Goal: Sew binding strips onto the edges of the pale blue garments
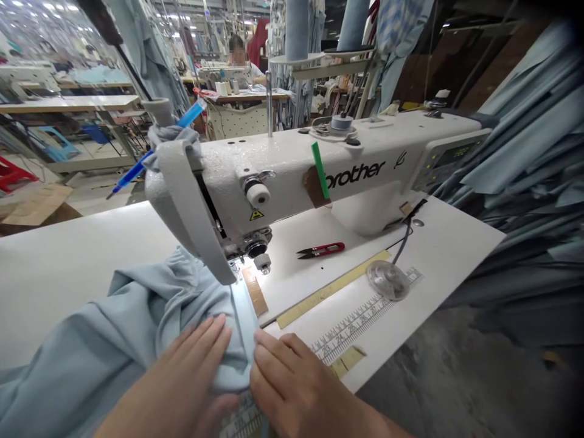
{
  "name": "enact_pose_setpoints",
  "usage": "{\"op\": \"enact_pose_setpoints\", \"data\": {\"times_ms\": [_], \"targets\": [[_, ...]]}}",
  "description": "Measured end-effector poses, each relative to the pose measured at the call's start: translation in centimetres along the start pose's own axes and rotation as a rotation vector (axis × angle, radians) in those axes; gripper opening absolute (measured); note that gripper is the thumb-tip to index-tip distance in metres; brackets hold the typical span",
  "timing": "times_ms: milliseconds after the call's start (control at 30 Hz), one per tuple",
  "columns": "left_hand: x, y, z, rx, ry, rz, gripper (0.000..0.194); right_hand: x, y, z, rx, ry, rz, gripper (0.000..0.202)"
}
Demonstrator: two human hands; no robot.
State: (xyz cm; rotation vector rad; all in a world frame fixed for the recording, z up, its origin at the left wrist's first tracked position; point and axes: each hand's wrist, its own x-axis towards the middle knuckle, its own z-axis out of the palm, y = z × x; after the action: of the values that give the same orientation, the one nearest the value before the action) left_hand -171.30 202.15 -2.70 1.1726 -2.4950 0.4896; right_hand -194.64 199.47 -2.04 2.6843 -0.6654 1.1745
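Note:
Light blue fabric (137, 310) lies bunched on the white table, and its folded edge strip (245, 316) runs up under the needle area of a white sewing machine (283, 158). My left hand (182, 371) rests on the fabric, fingers stretched out and lying flat beside the strip. My right hand (292, 377) is closed at the strip's right edge, with thumb and fingers pinching the fabric close to the table's front. Both hands are below the machine's needle, a short way apart from each other.
Red thread snips (322, 250) lie under the machine arm. A clear round disc (387, 280) sits near a printed ruler (356, 322) on the white table (438, 243). Hanging blue fabric pieces (533, 134) crowd the right. A person (238, 55) sits at another machine behind.

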Motion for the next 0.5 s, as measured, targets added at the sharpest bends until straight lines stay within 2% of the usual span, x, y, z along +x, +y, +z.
{"op": "enact_pose_setpoints", "data": {"times_ms": [100, 200, 267, 367, 433, 500], "targets": [[0.0, -0.6, 0.0, 0.027, 0.074, 0.019, 0.059, 0.1, 0.1, 0.4, -0.013, 0.021, -0.005, 0.034], [-0.3, -1.1, -0.2, 0.016, 0.013, 0.066, 0.059, 0.4, 0.5, 0.8, -0.017, 0.014, -0.027, 0.030], [-0.4, -1.4, -0.1, 0.038, -0.032, 0.045, 0.060, 0.8, 0.8, 0.8, -0.012, -0.014, -0.037, 0.027], [0.0, -2.4, 0.4, 0.072, -0.022, 0.028, 0.059, 1.9, 1.6, 0.5, -0.007, -0.127, -0.043, 0.024], [0.5, -3.6, 0.4, 0.051, 0.041, 0.030, 0.055, 2.9, 2.5, 0.2, 0.016, -0.236, -0.051, 0.022], [1.1, -5.1, 0.0, -0.019, 0.025, 0.036, 0.051, 3.9, 3.8, 0.2, 0.059, -0.352, -0.070, 0.019]]}}
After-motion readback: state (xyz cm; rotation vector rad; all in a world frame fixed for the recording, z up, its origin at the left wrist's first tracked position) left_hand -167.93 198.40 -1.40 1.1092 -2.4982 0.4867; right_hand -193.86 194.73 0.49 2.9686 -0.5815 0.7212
